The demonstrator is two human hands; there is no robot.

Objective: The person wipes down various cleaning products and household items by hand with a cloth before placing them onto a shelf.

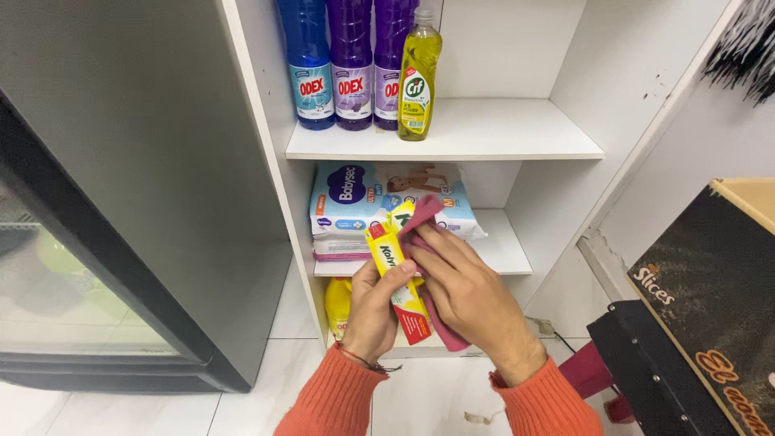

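In the head view, the left hand [370, 311] has its grip closed around a yellow and red packet [397, 278], thumb across its face. The packet's long axis runs tilted, its top end pointing up and left toward the diaper pack [355, 198] on the middle shelf [500, 246], its red end down and right. The right hand [468, 295] presses a pink cloth [440, 323] flat against the packet, fingers extended, in front of the white shelf unit.

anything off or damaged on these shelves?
Minor only. The diaper pack on the middle shelf overhangs the front edge. The cabinet's right frame has chipped paint low down. Bottles on the top shelf stand upright; no spills. Left hand holds a yellow tube, right hand a pink cloth.
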